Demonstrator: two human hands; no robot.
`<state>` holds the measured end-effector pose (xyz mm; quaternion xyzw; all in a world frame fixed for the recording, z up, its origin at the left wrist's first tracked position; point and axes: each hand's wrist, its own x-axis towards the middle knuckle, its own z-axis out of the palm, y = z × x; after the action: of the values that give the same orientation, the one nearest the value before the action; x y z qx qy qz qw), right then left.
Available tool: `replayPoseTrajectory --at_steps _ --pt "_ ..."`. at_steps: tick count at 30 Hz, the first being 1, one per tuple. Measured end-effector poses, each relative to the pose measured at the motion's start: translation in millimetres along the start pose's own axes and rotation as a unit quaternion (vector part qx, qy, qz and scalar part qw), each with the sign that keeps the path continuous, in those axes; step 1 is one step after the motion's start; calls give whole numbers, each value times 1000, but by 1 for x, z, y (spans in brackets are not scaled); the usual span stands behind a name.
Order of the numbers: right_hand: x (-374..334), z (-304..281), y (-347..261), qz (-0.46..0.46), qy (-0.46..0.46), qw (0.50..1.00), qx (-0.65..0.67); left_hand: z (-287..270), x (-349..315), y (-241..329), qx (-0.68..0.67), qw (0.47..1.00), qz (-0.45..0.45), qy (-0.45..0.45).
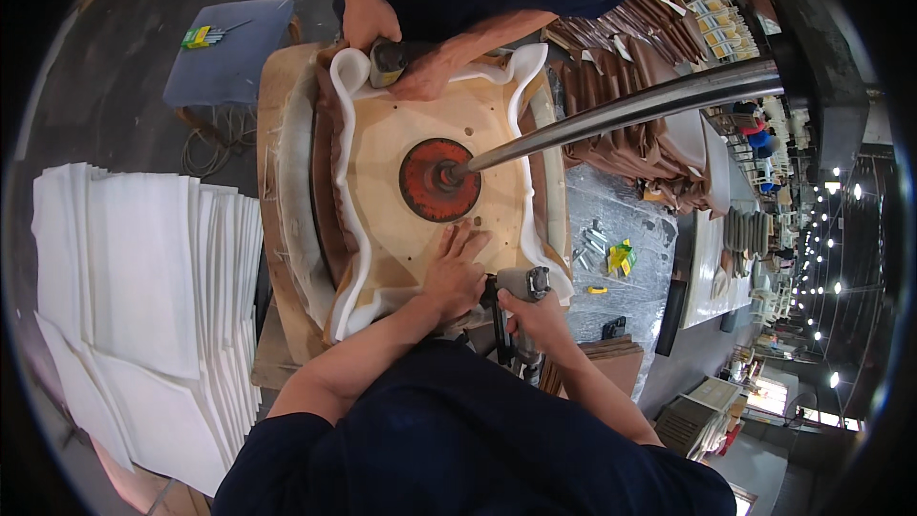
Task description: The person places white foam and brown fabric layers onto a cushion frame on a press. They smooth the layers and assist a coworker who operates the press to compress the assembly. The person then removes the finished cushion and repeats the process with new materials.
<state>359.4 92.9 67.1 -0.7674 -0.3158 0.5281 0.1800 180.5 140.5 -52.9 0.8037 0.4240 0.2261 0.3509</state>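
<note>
My right hand (541, 318) is wrapped round the grip of a grey pneumatic staple gun (521, 284) at the near right corner of a seat panel. That panel is a pale plywood board (382, 201) with white foam padding (346, 148) turned up round its edges. My left hand (457, 269) lies on the near part of the board with its fingers stretched out, holding nothing. Brown covering material (328, 124) shows beside the foam. A round red press plate (439, 180) on a steel rod (621, 115) rests on the middle of the board.
Across the panel, a co-worker's hands (420, 76) work with another staple gun (387, 61). White padding sheets (143, 277) are stacked at left, near a blue-topped stool (229, 48). Brown covers (621, 124), staple strips (594, 241) and a yellow-green box (622, 258) lie at right.
</note>
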Motion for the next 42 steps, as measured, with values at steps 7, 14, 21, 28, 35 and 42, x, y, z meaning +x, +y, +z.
replayPoseTrajectory --at_steps 7,14,21,28,35,42 --pt "6 3 2 3 46 999 -20 6 7 1 -5 999 13 33" --pt "3 5 -18 -14 26 999 -23 -17 20 -16 14 997 69 26" --pt "13 -5 -6 -4 30 999 -27 -136 -43 14 29 957 -157 -244" --pt "9 -3 -18 -24 57 996 -72 -89 -72 -28 152 975 27 -161" --pt "5 -3 -20 14 71 994 -86 -94 -68 -35 148 971 98 -158" --pt "-43 44 -2 -51 11 999 14 -78 -78 -47 61 997 41 5"
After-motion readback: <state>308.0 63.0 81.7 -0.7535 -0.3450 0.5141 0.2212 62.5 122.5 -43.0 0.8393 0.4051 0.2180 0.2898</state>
